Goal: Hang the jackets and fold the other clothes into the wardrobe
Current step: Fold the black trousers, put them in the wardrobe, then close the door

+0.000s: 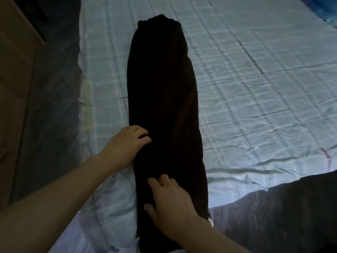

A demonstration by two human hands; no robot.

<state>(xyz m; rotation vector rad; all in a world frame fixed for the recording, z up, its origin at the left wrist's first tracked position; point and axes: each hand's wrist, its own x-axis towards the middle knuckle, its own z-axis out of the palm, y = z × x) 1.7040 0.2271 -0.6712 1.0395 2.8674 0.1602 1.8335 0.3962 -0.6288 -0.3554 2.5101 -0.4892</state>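
The fingers (141,131) of the left hand (124,145) are curled round the left edge of the dark garment (162,88), with their tips tucked into the cloth, gripping a fold of it. The fingers (155,182) of the right hand (171,199) lie loosely apart on top of the garment's near end, pressing it flat and holding nothing. The garment lies lengthwise on the bed sheet (255,88), folded into a long narrow strip that runs away from the person, its far end bunched and rounded. It looks thick, soft and matt: limp, light, not slippery, and likely to sag open if lifted by one edge. It is probably best taken at the near end with both hands and doubled toward the far end. Around the garment the bed sheet is pale blue, checked, creased and faintly glossy. Right of the garment's near end lies another dark cloth (291,207). Well to its left stands brown wooden furniture (16,70).
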